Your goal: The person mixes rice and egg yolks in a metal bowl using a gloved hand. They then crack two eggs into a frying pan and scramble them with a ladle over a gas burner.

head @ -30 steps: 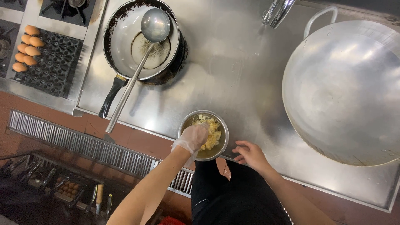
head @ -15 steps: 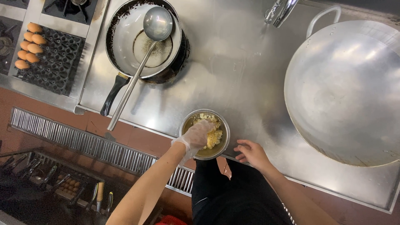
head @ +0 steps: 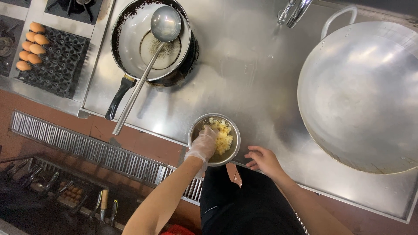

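Your left hand (gloved) is cupped, fingers down in the yellow food inside the small steel bowl at the tabletop's near edge. Your right hand rests open just beside it; brace the rim and work gently to avoid spills.

The left hand, in a clear glove, covers the near left part of the bowl, so the food under its fingers cannot be seen. The ladle hides a strip of the pan floor. The wok runs off the right edge, and the tap is cut by the far edge. Tools low on the left are too dark to tell apart. Both forearms leave the near edge.
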